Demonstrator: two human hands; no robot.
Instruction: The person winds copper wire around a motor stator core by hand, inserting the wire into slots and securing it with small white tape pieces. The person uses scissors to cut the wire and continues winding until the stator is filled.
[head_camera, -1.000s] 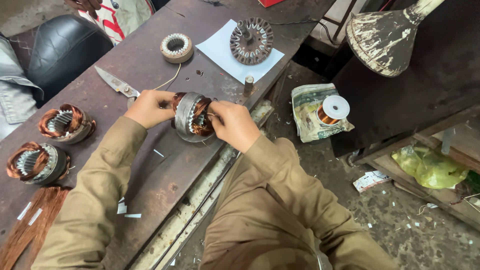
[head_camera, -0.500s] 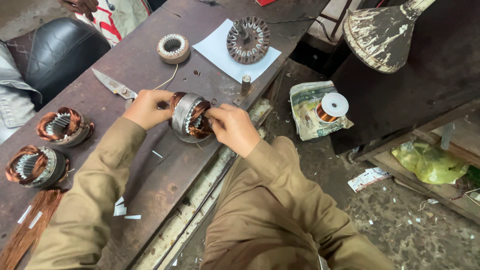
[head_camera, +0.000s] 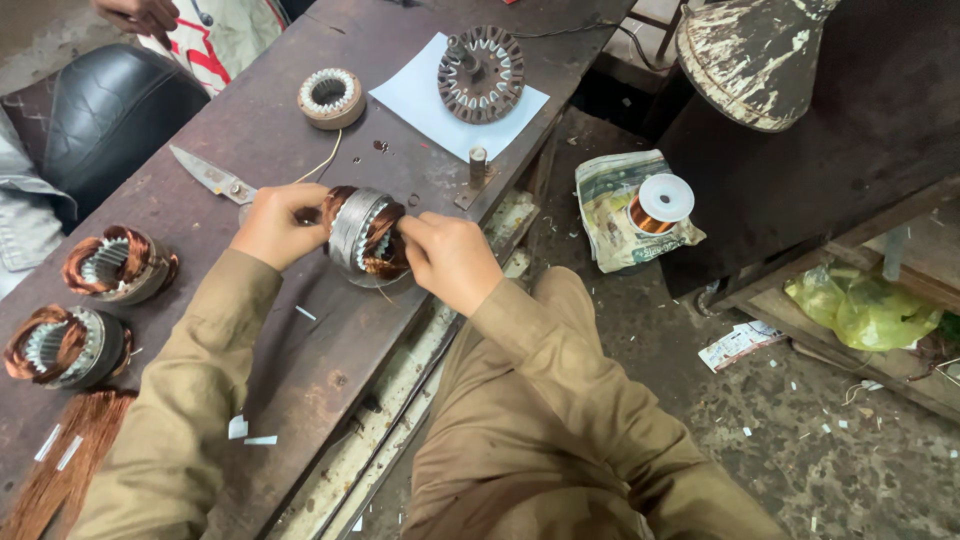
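We keep both grips closed on the wound stator (head_camera: 365, 232), left hand (head_camera: 272, 224) and right hand (head_camera: 450, 260), at the frame's centre on the table (head_camera: 250, 140). Since before, nothing moved; winding work continues.

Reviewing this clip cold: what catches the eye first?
Both hands, left hand and right hand, grip a copper-wound stator at the centre of the dark workbench. Two similar wound stators sit at its left end, and a bare rotor lies on white paper at the far end.
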